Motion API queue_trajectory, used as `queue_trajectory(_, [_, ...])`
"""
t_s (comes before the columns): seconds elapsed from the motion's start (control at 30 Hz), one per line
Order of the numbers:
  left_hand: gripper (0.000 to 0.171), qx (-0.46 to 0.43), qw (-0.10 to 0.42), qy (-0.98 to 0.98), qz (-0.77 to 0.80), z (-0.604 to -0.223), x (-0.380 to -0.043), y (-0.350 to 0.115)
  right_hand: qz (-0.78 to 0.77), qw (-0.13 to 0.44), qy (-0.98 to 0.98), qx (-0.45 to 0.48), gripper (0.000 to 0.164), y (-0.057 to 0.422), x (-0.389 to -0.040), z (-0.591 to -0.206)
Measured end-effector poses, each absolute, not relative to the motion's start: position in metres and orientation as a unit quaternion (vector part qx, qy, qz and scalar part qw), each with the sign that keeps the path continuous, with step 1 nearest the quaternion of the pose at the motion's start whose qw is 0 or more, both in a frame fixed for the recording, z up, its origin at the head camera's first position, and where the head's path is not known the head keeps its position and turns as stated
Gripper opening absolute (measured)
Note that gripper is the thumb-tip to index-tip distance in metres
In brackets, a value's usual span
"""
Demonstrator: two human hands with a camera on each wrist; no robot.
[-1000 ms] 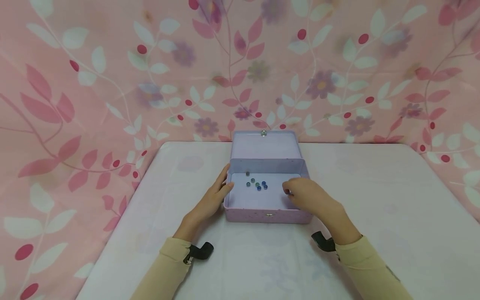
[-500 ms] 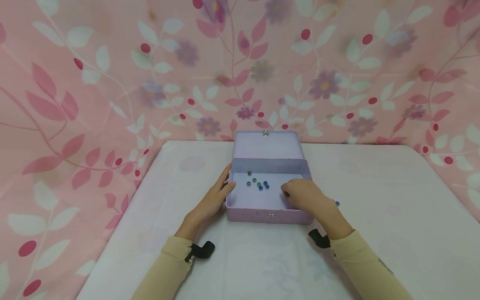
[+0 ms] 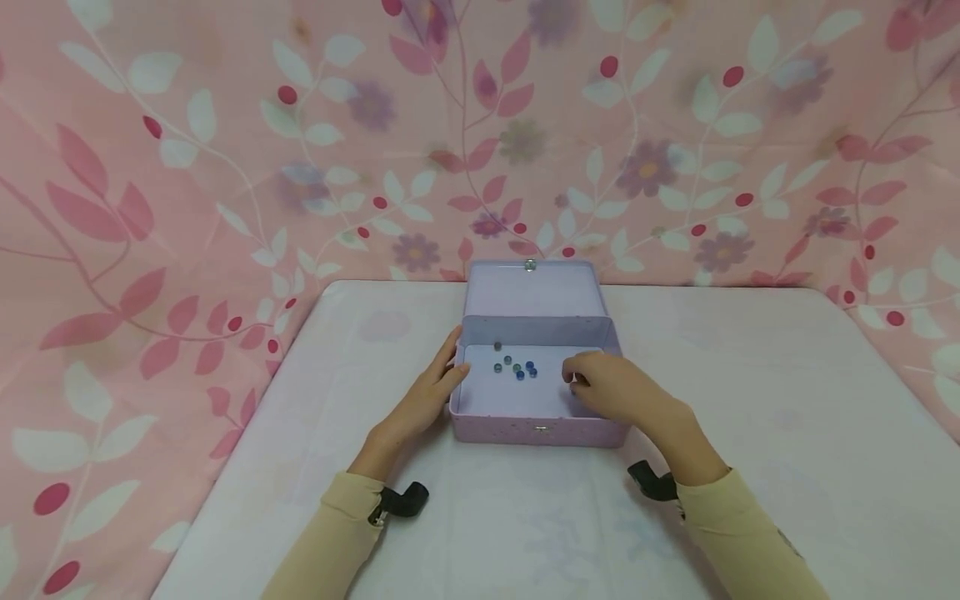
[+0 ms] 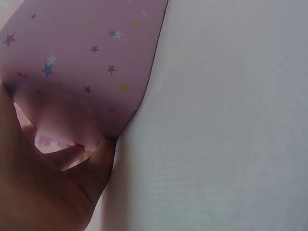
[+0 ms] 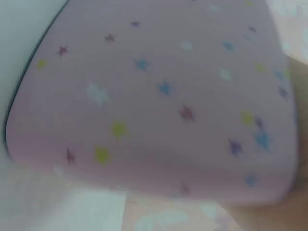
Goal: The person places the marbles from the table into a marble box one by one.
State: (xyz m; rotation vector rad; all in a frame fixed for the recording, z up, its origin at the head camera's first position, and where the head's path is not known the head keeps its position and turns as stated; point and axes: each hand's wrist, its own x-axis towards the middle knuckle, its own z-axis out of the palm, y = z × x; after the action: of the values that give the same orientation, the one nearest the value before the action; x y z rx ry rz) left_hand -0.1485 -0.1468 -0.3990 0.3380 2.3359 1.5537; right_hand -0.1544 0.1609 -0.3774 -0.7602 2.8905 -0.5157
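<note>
A lilac tin box (image 3: 495, 431) stands with its lid (image 3: 532, 292) raised at the back. Its side is pink with small stars in both wrist views. My left hand (image 3: 426, 392) grips the left wall, thumb over the rim and fingers outside; the left wrist view shows those fingers (image 4: 98, 163) at the box's lower corner. Several small glass marbles (image 3: 517, 367), blue and greenish, lie on the box floor left of centre. Over the right part of that floor my right hand (image 3: 622, 387) has curled fingers, pinching a bluish marble (image 3: 574, 390) that is mostly hidden.
A white cloth covers the table (image 3: 360, 333). Behind it hangs a pink floral curtain (image 3: 480, 125). Black camera mounts (image 3: 403, 500) sit at both wrists, and the right forearm crosses the box's near right corner.
My right hand has shifted slightly, its fingertips now more parted. Blue marbles seen on the table right of the box half a second ago are hidden behind that hand. The left hand stays put.
</note>
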Motion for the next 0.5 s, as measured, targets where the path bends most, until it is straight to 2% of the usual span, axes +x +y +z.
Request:
queue_trajectory(0.3, [0.064,0.115,0.14,0.811,0.556,-0.43,-0.161,-0.15,-0.234,0.007,0.936,-0.262,0.016,0.182,-0.144,-0.361])
queue_trajectory(0.5, [0.066,0.116,0.121,0.813,0.557,-0.434,-0.16,-0.149,-0.259,-0.006,0.935,-0.242,0.016,0.201,-0.14,-0.353])
